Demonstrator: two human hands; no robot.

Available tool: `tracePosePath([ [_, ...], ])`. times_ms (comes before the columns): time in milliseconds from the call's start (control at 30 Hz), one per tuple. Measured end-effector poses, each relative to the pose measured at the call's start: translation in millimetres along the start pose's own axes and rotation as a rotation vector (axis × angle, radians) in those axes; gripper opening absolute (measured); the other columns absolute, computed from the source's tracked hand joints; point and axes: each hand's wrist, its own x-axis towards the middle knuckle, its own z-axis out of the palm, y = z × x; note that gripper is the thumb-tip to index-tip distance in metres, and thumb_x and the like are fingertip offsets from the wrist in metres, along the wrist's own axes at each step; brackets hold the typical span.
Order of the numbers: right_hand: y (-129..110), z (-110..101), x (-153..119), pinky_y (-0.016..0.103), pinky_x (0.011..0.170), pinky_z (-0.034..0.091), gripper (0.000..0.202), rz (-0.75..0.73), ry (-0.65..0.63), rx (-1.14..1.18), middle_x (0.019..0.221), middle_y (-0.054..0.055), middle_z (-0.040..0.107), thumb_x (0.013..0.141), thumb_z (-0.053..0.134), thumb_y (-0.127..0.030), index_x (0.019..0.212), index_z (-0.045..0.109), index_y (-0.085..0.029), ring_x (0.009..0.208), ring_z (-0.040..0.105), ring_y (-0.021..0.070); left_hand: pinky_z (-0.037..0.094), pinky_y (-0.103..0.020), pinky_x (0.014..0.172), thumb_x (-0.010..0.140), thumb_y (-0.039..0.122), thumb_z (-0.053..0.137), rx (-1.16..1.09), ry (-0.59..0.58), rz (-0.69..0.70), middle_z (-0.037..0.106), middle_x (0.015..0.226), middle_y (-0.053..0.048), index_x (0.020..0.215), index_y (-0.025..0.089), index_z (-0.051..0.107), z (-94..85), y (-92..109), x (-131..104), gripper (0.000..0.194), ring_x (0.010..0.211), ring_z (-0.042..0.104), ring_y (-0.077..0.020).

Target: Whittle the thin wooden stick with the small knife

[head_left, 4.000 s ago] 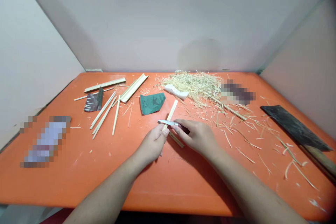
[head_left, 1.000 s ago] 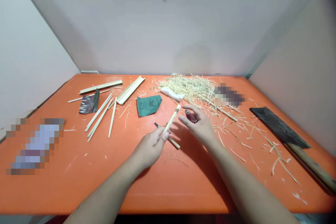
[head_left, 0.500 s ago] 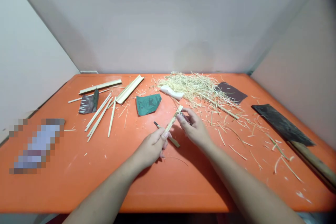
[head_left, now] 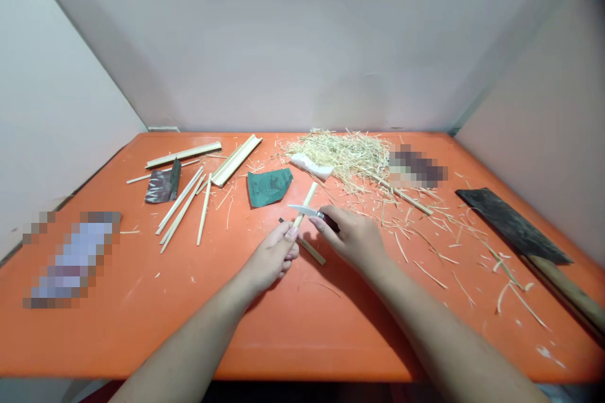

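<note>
My left hand [head_left: 273,254] is closed round the lower end of a pale wooden strip [head_left: 307,196], perhaps bamboo, which points up and away from me. In my right hand [head_left: 352,234] is a small knife [head_left: 305,209] with a dark handle. Its blade points left and crosses the strip just above my left fingers; I cannot tell whether it touches. Beneath the hands, a narrow tool with a wooden handle [head_left: 314,253] and a dark tip lies on the table, partly hidden by my left hand.
A heap of shavings [head_left: 350,154] covers the back of the orange table [head_left: 198,334]. Thin sticks [head_left: 182,204], split pieces [head_left: 236,160] and green sandpaper [head_left: 269,188] lie left of centre. A large cleaver [head_left: 515,223] rests at the right, and a pixelated object [head_left: 75,261] at the left.
The knife blade has come into clear view, now pointing left across the strip. My right hand has shifted slightly toward me and turned. The strip stays in my left hand.
</note>
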Motion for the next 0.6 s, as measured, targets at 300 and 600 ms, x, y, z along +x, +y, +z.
tracePosePath([
  [300,5.2,-2.7,0.8,0.026,0.054,0.026,0.050,0.046,0.014,-0.027,0.070,0.003,0.071,0.102,0.039,-0.060,0.093,0.073,-0.024,0.058,0.060,0.0155,0.015,-0.017,0.039,0.093,0.072,0.045,0.059,0.031,0.039,0.030,0.059,0.011,0.087,0.023,0.041,1.7,-4.3,-1.0,0.049,0.042,0.015,-0.0049],
  [600,12.9,-10.8,3.2,0.026,0.054,0.026,0.051,0.075,0.021,-0.008,0.071,0.003,0.071,0.101,0.041,-0.061,0.089,0.073,-0.023,0.057,0.059,0.0151,0.018,-0.020,0.044,0.098,0.066,0.041,0.203,0.065,0.119,0.031,0.062,0.009,0.090,0.022,0.045,-3.6,-11.0,0.5,0.045,0.046,0.022,-0.0066],
])
